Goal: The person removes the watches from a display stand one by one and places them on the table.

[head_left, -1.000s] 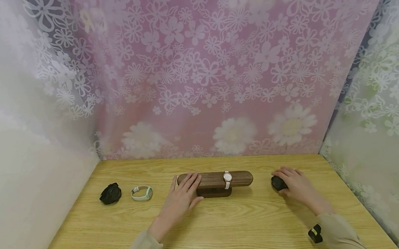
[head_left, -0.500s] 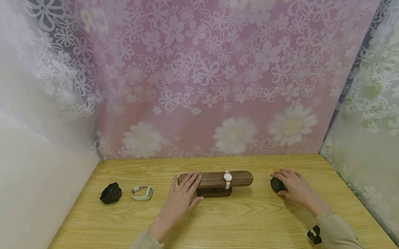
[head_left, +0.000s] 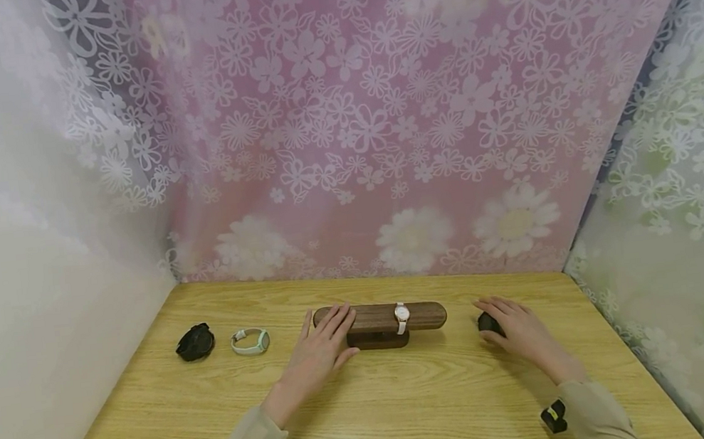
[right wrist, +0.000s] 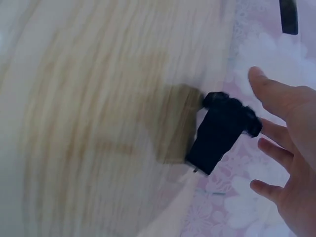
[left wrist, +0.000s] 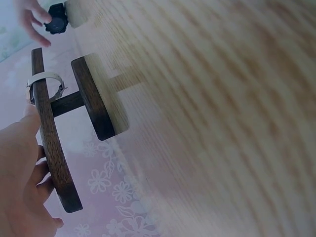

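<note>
A dark wooden watch stand (head_left: 429,314) has a rounded bar on a post and base. My left hand (head_left: 316,355) rests on the bar's left part, fingers laid across its top and thumb toward the front. A watch with a white strap (head_left: 403,313) loops around the bar right of that hand. To the stand's right, a black watch (right wrist: 219,133) stands on the table, its band closed in a loop. My right hand (head_left: 521,330) is around it, fingers behind and thumb in front; the thumb is spread away from the watch in the right wrist view.
Left of the stand lie a mint-green watch (head_left: 251,341) and another black watch (head_left: 195,342). All stand on a wood-grain table (head_left: 411,413). A pink flowered curtain (head_left: 350,141) hangs behind, with pale sheets on both sides.
The right hand has shifted slightly left, and its thumb has moved off the black watch. That watch looks slightly turned. The left hand and stand have stayed in place.
</note>
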A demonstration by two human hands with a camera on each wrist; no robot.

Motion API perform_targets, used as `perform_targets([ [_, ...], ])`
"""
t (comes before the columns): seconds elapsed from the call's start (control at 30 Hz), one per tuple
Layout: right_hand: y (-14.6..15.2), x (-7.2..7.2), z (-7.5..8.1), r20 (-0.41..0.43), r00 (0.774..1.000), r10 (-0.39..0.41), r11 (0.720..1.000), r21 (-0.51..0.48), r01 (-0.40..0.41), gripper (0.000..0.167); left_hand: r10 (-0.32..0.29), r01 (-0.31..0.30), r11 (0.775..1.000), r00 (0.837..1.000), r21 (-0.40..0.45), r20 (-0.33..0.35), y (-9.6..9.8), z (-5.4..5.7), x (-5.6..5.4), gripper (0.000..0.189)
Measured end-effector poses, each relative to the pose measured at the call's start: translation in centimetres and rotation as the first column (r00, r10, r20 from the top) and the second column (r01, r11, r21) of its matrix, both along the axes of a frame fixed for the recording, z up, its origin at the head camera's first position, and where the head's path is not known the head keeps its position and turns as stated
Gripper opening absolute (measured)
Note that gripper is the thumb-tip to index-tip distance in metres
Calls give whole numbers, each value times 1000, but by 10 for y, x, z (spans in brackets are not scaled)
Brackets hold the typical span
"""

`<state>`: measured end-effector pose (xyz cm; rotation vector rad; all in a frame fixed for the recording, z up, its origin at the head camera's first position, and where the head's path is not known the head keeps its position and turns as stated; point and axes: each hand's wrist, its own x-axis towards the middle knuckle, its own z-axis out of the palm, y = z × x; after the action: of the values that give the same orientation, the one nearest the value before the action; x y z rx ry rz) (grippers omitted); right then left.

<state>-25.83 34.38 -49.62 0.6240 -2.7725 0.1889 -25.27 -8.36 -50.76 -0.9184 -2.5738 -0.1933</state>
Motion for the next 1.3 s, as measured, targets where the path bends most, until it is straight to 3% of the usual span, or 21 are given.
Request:
perform_targets([
  [0.43,-29,-6,15,-187,980,69,997,-9,-72,65,-11,12,999,1000,43,-21,2,-1,0,68],
  [0.8,-69,-9,28,-236,964,121,989,-58,-138,67,3,-3,1000,1000,20,19,1,0,1,68],
  [1.03,-93,-14,20,-241,959,147,982,-79,-171,69,-4,4,1000,1000,25,-16,1,0,1,68],
  [1.3,-116,-16,15,-211,960,183,973,-98,-207,75,2,-2,1000,1000,23,-6,2,-1,0,69],
])
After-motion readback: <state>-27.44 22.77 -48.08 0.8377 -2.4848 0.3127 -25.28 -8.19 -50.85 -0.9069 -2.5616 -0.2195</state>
